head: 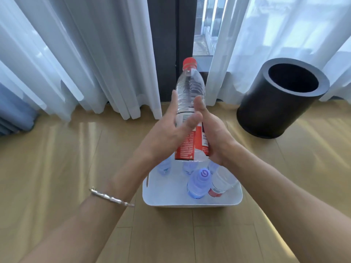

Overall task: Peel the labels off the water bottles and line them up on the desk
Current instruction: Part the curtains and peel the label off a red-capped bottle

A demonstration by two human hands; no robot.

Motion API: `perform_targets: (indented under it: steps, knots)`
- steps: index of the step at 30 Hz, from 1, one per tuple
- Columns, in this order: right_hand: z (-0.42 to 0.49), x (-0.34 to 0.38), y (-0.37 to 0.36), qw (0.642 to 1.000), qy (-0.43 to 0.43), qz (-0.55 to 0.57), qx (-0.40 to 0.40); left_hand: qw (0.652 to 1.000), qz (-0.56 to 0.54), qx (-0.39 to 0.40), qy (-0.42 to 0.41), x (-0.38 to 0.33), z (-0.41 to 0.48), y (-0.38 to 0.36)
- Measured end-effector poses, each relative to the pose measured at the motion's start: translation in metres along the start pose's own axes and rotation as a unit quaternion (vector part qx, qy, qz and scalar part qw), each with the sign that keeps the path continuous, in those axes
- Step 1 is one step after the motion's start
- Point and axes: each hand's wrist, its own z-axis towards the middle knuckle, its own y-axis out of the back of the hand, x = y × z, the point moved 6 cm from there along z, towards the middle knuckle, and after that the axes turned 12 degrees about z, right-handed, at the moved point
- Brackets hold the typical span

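A clear water bottle (190, 88) with a red cap and a red label (187, 147) is held upright, tilted slightly, above a white bin (191, 204). My left hand (167, 133) holds it from the left, with the thumb lying across the top of the label and the fingers behind. My right hand (216, 137) holds the right side at label height, thumb pointing up along the bottle; its fingers are hidden behind it. The bin holds several more bottles, among them a blue-capped one (199, 184) and a red-labelled one (221, 184).
A black cylindrical waste bin (275, 111) stands on the wooden floor at the right. White sheer curtains (85, 63) hang behind, with a dark window frame (167, 35) between them. My left wrist wears a silver bracelet (110, 197).
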Motion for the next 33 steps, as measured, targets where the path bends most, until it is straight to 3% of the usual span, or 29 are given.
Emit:
perform_targets:
  steps: [6,18,28,33]
  knots:
    - [0.009,0.01,0.013,0.998,0.039,0.013,-0.041,0.995,0.091,0.038,-0.007,-0.005,-0.005,-0.025]
    - [0.01,0.018,0.017,0.998,0.029,0.011,-0.046,0.979,0.17,0.11,-0.017,-0.003,-0.01,0.003]
    - [0.014,0.018,0.016,0.994,0.012,0.072,-0.081,0.956,0.265,-0.007,-0.127,-0.015,-0.015,0.013]
    - [0.017,0.014,0.018,0.991,-0.002,0.111,-0.081,0.953,0.274,0.004,-0.131,-0.015,-0.013,0.012]
